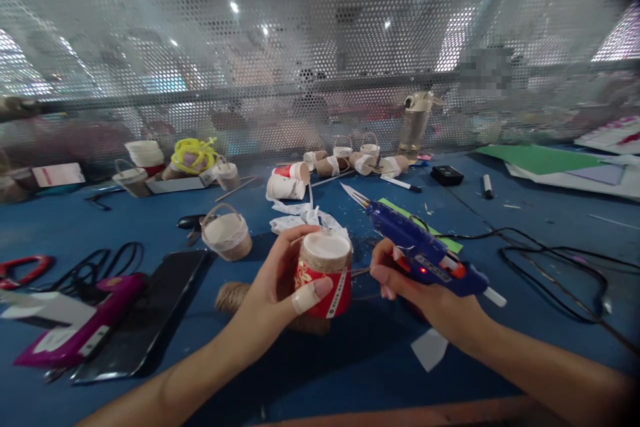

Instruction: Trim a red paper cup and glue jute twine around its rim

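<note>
My left hand [280,287] grips a red paper cup [327,287], held bottom-up just above the blue table [350,360]; jute twine is wound around its upper part. A bandage wraps my left thumb. My right hand [417,290] holds a blue hot glue gun [425,253] to the right of the cup, its nozzle pointing up and to the left. A strand of twine runs between the cup and my right fingers. A ball of jute twine [233,295] lies under my left hand.
A finished twine-wrapped cup basket [226,235] stands left of the cup; several more cups and baskets [345,163] sit at the back. A phone [150,310], purple glue gun [85,327], black cables [550,260], water bottle [415,123] and perforated metal screen [320,47] surround the work area.
</note>
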Available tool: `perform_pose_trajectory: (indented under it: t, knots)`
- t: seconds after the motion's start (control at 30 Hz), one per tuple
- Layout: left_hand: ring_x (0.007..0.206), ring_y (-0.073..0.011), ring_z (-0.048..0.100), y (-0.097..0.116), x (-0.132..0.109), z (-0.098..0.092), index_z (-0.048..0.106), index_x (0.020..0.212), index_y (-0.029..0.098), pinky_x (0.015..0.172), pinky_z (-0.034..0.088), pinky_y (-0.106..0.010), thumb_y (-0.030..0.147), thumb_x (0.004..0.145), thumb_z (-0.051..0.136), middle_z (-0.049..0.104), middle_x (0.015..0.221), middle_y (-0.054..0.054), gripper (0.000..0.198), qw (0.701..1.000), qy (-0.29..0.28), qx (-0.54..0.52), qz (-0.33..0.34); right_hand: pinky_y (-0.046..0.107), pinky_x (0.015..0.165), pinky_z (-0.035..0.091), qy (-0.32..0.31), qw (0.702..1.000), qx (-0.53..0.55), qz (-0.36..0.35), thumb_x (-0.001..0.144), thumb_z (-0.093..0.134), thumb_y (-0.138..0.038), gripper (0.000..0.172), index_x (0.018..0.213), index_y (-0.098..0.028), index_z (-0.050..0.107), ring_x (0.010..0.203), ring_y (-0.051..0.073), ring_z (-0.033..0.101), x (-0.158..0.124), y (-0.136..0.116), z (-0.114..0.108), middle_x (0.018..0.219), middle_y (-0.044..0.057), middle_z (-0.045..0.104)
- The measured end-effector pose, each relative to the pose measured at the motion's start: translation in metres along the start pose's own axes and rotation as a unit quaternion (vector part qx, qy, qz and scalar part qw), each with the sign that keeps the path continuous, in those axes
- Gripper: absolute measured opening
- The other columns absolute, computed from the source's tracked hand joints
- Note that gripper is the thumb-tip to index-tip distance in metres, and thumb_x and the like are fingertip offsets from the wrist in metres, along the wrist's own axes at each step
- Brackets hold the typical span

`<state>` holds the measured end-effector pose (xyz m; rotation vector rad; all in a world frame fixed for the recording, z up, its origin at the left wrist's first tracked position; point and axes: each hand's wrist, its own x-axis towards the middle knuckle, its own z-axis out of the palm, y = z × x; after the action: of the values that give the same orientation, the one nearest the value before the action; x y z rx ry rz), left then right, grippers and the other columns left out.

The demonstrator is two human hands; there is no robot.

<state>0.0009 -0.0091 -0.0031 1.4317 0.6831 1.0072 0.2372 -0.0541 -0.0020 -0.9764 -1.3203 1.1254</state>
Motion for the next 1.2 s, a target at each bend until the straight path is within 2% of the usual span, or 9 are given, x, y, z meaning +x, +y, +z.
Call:
perform_pose_trajectory:
  t: [0.23, 0.47, 0.7, 0.87, 1.0, 1.2]
  knots:
    - [0.122, -0.0293, 0.068, -0.002, 0.001, -0.003, 0.062, 0.131, 0.035, 0.095, 0.058, -0.034, 0.036, 0.088, 0.083, 0.071, 0.135, -0.007, 0.048, 0.999, -0.035, -0.03, -0.021, 0.03, 0.067, 0.049, -0.013, 0.998, 0.007, 0.056, 0.087, 0.082, -0.049, 0.028, 0.089, -0.023, 0.07, 0.061, 0.012, 0.059, 0.002, 0.01, -0.003, 0.07, -0.004, 0.063]
    - [0.123, -0.029, 0.068, -0.001, -0.001, -0.003, 0.061, 0.132, 0.036, 0.096, 0.056, -0.033, 0.037, 0.089, 0.082, 0.07, 0.136, -0.006, 0.049, 0.997, -0.056, -0.04, -0.041, 0.029, 0.067, 0.046, -0.016, 0.997, 0.01, 0.069, 0.084, 0.086, -0.041, 0.024, 0.086, -0.023, 0.07, 0.061, 0.012, 0.059, 0.004, 0.007, -0.003, 0.064, -0.006, 0.062]
    - [0.117, -0.0274, 0.069, -0.001, -0.001, -0.002, 0.061, 0.131, 0.034, 0.094, 0.055, -0.033, 0.038, 0.088, 0.083, 0.073, 0.129, -0.006, 0.048, 0.997, -0.061, -0.039, -0.032, 0.027, 0.067, 0.047, -0.023, 0.998, 0.019, 0.054, 0.086, 0.085, -0.038, 0.021, 0.086, -0.023, 0.07, 0.061, 0.011, 0.059, 0.003, 0.008, -0.004, 0.064, -0.006, 0.062]
    - [0.115, -0.0226, 0.069, -0.001, -0.001, 0.0, 0.061, 0.129, 0.035, 0.092, 0.055, -0.028, 0.039, 0.089, 0.083, 0.072, 0.131, -0.004, 0.046, 0.998, -0.039, -0.039, -0.034, 0.026, 0.068, 0.05, -0.045, 0.997, 0.067, 0.018, 0.094, 0.08, -0.035, 0.014, 0.09, -0.025, 0.071, 0.063, 0.01, 0.058, 0.001, 0.014, -0.008, 0.074, -0.006, 0.062]
    - [0.111, -0.0202, 0.069, -0.001, 0.0, 0.002, 0.061, 0.127, 0.034, 0.09, 0.055, -0.025, 0.038, 0.087, 0.085, 0.072, 0.126, -0.002, 0.047, 0.998, -0.025, -0.036, -0.035, 0.026, 0.069, 0.05, -0.039, 0.995, 0.097, -0.009, 0.096, 0.078, -0.034, 0.015, 0.088, -0.025, 0.069, 0.064, 0.008, 0.057, 0.002, 0.017, -0.01, 0.082, -0.006, 0.062]
    - [0.11, -0.02, 0.07, -0.003, 0.001, 0.002, 0.058, 0.128, 0.032, 0.09, 0.056, -0.025, 0.039, 0.087, 0.085, 0.071, 0.13, -0.005, 0.05, 0.998, -0.033, -0.046, -0.03, 0.027, 0.069, 0.049, -0.022, 0.998, 0.054, 0.016, 0.095, 0.078, -0.035, 0.013, 0.088, -0.025, 0.073, 0.066, 0.01, 0.059, 0.004, 0.019, -0.008, 0.072, -0.006, 0.06]
